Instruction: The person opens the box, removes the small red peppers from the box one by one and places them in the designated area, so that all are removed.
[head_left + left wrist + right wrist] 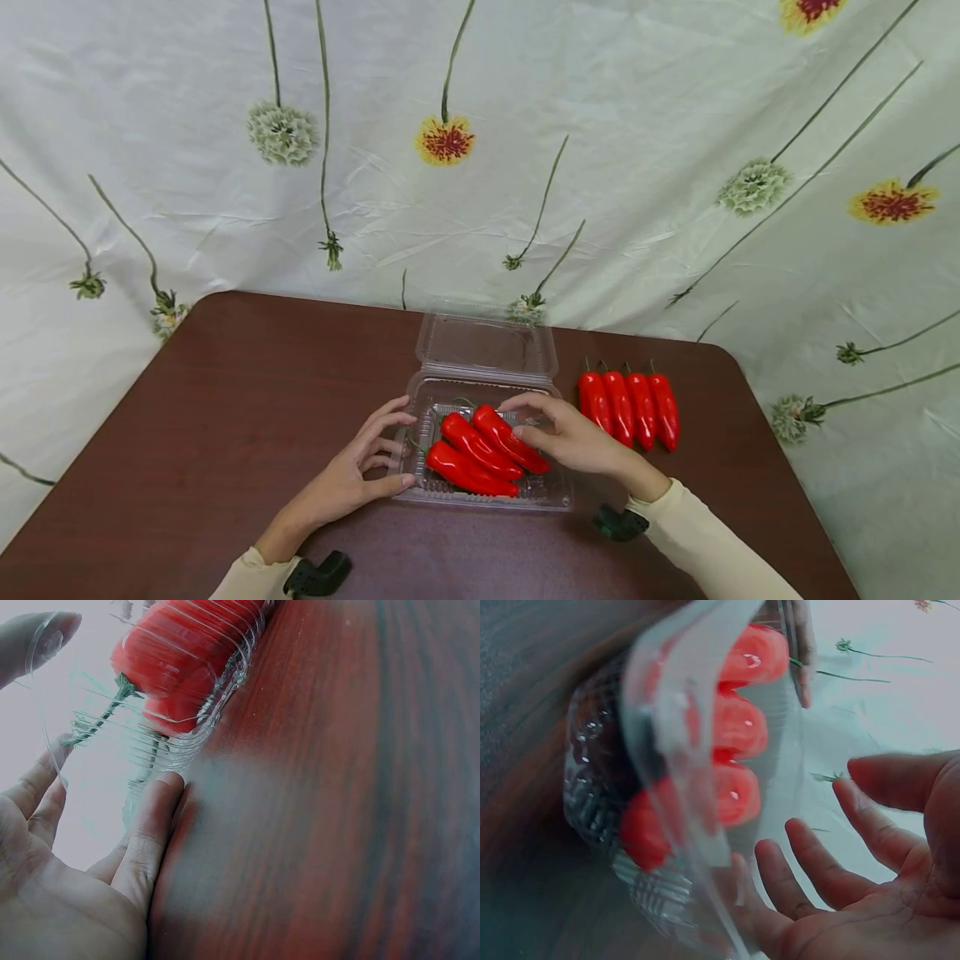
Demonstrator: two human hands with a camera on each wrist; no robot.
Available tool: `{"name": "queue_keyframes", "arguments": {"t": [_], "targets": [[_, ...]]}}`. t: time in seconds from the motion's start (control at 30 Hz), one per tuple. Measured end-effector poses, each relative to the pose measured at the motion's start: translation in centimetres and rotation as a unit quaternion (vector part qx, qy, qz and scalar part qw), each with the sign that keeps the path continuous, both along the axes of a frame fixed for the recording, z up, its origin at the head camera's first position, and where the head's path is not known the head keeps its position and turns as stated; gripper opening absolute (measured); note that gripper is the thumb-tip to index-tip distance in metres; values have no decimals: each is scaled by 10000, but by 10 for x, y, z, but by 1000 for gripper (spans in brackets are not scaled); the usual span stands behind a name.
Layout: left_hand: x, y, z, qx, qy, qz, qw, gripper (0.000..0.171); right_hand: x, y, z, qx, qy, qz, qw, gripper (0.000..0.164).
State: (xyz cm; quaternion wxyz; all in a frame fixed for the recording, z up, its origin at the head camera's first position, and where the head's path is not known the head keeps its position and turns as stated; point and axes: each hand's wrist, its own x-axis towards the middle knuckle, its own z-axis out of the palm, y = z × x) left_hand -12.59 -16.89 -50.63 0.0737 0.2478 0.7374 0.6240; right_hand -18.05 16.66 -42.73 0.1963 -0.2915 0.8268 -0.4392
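Observation:
A clear plastic clamshell box (487, 503) lies on the table with its lid (486, 346) folded back. Three red chili peppers (467, 472) with green stems lie slanted side by side in its base. My left hand (341, 483) rests at the box's left side, thumb near the front corner and fingers along the wall; the left wrist view shows its fingertips (161, 787) at the ridged plastic. My right hand (573, 435) is over the box's right side, close to the rightmost pepper (506, 435). In the right wrist view its fingers (817, 862) are spread and hold nothing.
Several more red chili peppers (628, 408) lie in a row on the brown table (247, 417), right of the box. A white cloth (375, 192) printed with flowers hangs behind the table. Dark wrist devices (321, 575) sit on both cream sleeves.

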Motion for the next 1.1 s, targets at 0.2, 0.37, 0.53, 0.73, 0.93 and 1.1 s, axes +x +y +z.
{"name": "queue_keyframes", "arguments": {"t": [0.2,0.37,0.53,0.73,0.93,1.1], "targets": [[1,0,0,-8,18,-6,10000,69,-3,-9,-11,125,245,125,9995,37],[1,-1,0,6,27,-19,10000,69,-7,-13,-16,126,453,292,9985,35],[1,-2,1,-5,4,-27,10000,69,-11,-16,-17,388,393,368,9978,34],[-1,-1,0,-39,5,0,10000,69,-14,-18,-17,571,387,481,9965,35],[-1,-1,-1,-50,17,-27,10000,68,-17,-20,-18,643,-39,543,9964,41],[-1,0,-2,-46,-8,-2,10000,68,-18,-20,-17,810,-348,480,9950,46]]}}
